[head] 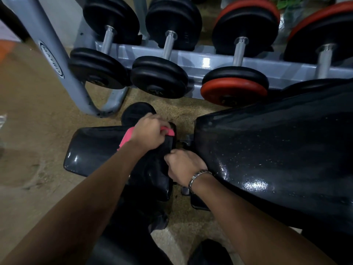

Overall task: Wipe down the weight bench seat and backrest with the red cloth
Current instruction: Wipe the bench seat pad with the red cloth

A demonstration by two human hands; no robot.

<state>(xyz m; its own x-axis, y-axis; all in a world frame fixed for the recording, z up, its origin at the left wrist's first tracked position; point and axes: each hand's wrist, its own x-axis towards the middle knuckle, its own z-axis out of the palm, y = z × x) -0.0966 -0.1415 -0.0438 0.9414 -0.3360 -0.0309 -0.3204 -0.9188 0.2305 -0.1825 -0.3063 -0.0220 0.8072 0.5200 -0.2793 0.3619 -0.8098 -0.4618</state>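
The black bench seat (91,150) lies at centre left, and the larger glossy backrest (277,150) rises to the right, with a metal hinge gap between them. My left hand (148,133) grips the red cloth (127,136) and presses it on the seat's far right corner, near the gap. Only pink-red edges of the cloth show around the hand. My right hand (184,166), with a metal bracelet on the wrist, has its fingers curled at the seat's right edge beside the backrest's lower end; what it holds is hidden.
A grey dumbbell rack (206,61) runs across the back with several black and red dumbbells (235,86). Its angled leg (55,60) stands at the left. A black round foot (136,112) sits on the tan floor beyond the seat. My dark-clothed legs are below.
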